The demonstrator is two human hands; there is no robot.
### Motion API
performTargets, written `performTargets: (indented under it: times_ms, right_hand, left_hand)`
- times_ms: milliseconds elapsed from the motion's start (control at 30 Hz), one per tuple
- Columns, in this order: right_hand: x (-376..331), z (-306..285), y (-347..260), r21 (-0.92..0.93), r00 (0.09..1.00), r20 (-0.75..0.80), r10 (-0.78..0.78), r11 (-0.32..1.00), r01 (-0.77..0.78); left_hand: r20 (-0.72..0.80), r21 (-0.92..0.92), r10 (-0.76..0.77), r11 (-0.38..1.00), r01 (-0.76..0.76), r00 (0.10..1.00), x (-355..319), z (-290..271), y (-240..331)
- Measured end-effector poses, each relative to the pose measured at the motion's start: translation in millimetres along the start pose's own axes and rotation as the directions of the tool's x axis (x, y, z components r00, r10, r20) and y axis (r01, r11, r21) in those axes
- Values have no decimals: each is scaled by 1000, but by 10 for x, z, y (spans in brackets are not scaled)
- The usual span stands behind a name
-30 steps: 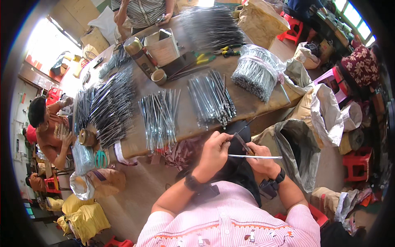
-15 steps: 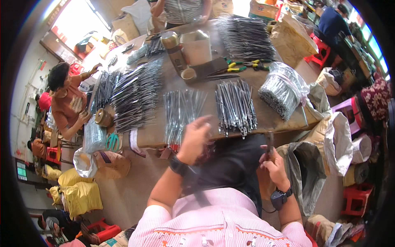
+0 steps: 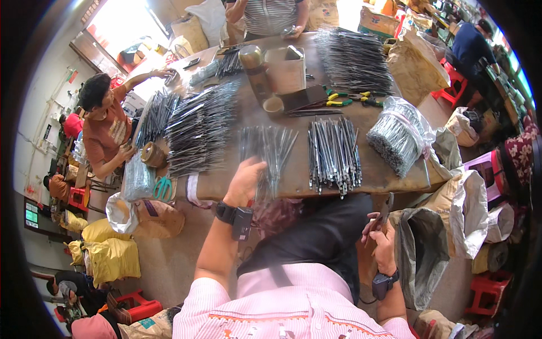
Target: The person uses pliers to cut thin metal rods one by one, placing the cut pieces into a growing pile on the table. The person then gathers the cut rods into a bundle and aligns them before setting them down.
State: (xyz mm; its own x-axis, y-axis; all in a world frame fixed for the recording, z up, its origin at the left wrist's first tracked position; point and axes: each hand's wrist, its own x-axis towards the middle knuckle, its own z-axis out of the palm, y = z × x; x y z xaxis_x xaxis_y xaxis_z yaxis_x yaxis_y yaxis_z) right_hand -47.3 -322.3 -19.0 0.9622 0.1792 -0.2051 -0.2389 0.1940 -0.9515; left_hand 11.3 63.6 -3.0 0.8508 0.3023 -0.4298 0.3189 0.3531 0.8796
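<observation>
At the near table edge, my left hand [image 3: 244,182] is over the left side of a loose pile of thin, shiny metal strips [image 3: 275,152]. Its fingers are bent together and slightly blurred; what they pinch, if anything, I cannot make out. My right hand [image 3: 382,242], low on the right in front of the table edge, is closed around a slim dark hand tool [image 3: 386,208] that points upward. Its exact kind is unclear. Between the hands lies a neater bundle of dark and silver metal strips [image 3: 334,155].
Larger strip piles [image 3: 203,127] and a plastic-wrapped bundle [image 3: 395,135] surround the work area. Farther back are pliers [image 3: 341,103], a flask [image 3: 255,70] and a plastic bin [image 3: 288,73]. Open sacks [image 3: 420,248] stand at right. Co-workers [image 3: 107,121] sit at left and across.
My left hand has drawn back leftward across the loose strips, with its fingers more bent. My right hand still holds the tool, now tilted. The co-worker at left has stretched an arm across the table.
</observation>
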Motion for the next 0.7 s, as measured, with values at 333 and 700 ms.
performTargets:
  times_ms: [333,700]
  right_hand:
    - [-121,47,-6,233,994,-40,99,969,-87]
    - [-117,6,115,322,989,36,142,936,-146]
  left_hand:
    - [232,778,551,389,-493,802,-152,801,-497]
    - [40,943,402,288,-167,915,276,985,-749]
